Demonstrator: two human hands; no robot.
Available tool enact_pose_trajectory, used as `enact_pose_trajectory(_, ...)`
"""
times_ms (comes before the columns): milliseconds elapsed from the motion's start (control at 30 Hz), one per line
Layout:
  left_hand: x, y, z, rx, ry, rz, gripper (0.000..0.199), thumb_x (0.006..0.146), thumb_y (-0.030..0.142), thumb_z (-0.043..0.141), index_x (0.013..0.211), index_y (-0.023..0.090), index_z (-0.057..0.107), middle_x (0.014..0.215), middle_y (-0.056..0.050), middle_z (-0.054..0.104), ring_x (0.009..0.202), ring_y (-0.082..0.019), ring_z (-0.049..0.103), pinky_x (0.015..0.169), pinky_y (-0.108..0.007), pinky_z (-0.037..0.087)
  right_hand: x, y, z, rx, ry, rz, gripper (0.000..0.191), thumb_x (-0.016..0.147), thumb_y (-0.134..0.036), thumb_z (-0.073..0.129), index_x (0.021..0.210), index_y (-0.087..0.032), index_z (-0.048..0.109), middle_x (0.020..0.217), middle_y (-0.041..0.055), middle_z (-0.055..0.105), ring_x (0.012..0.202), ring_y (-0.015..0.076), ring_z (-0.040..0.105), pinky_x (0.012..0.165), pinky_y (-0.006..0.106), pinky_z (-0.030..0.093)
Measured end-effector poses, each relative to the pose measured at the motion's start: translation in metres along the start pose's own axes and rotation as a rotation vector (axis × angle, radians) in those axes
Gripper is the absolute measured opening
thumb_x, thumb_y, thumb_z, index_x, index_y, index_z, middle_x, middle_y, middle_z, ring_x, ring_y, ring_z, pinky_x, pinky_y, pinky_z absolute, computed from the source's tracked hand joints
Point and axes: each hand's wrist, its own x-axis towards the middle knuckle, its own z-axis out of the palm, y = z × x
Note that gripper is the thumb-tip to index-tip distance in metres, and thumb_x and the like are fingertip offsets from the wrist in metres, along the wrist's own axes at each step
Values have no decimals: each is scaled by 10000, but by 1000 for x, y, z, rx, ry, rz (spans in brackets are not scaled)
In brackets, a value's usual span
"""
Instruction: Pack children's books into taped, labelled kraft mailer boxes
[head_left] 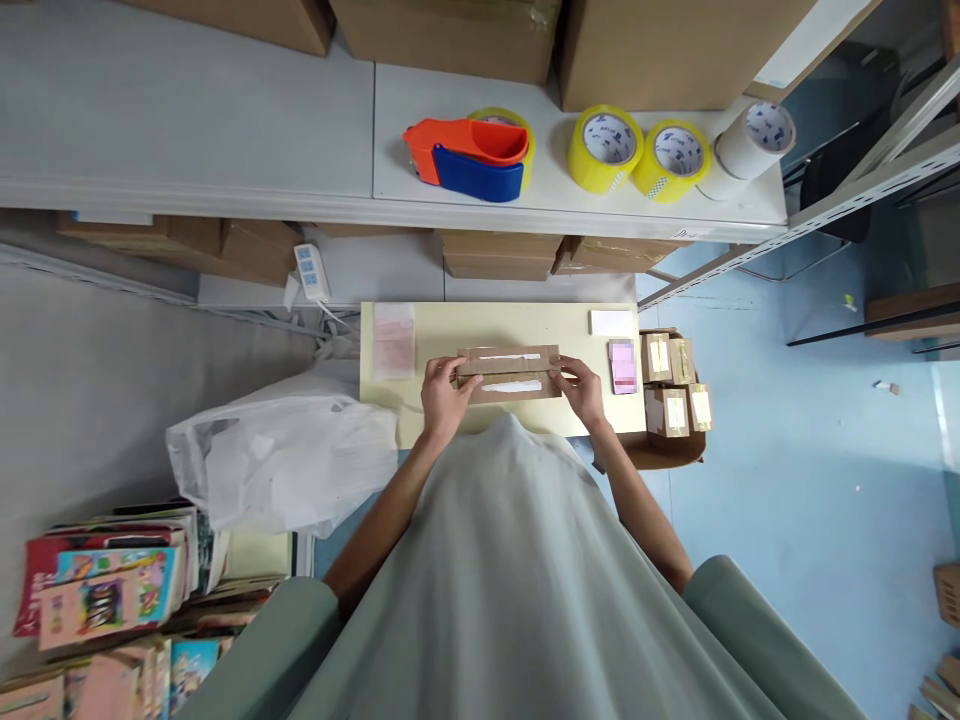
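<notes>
A long, narrow cardboard box (510, 387) lies across the pale yellow table (525, 428), its two top flaps nearly meeting along a dark seam. Each flap bears a white strip like torn paper or label residue. At the box's left end, my left hand (444, 396) is closed around the edge, fingers at the seam. My right hand (580, 388) pinches the right end the same way. Near the right edge of the table lie a phone (622, 366) with a pink screen and a white rectangular pad (611, 323). A pinkish paper in a clear sleeve (394, 342) lies at the left.
On the shelf (300, 150) beyond sit an orange-and-blue tape dispenser (469, 160), yellow tape rolls (606, 150) and white rolls (754, 140). A carton (660, 455) of small boxes stands right of the table. Left are a white plastic bag (285, 460) and stacked books (112, 590).
</notes>
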Motion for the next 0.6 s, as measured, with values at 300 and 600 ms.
enact_pose_trajectory(300, 5, 0, 0, 9, 82, 144, 287, 943, 298, 901, 1217, 273, 820, 1258, -88, 696, 1186, -274, 740, 1081, -429, 642, -2, -8, 0, 20, 91, 59, 478, 916, -690, 809, 1164, -283, 852, 1396, 86, 828, 1283, 367, 805, 1165, 536, 650)
enact_pose_trajectory(600, 9, -38, 21, -42, 182, 228, 203, 971, 322, 875, 1164, 260, 864, 1077, -62, 669, 947, -200, 732, 981, -402, 668, -6, -1, 15, 35, 161, 89, 411, 904, -657, 802, 1039, -269, 807, 1251, 81, 869, 1182, 342, 844, 972, 437, 700)
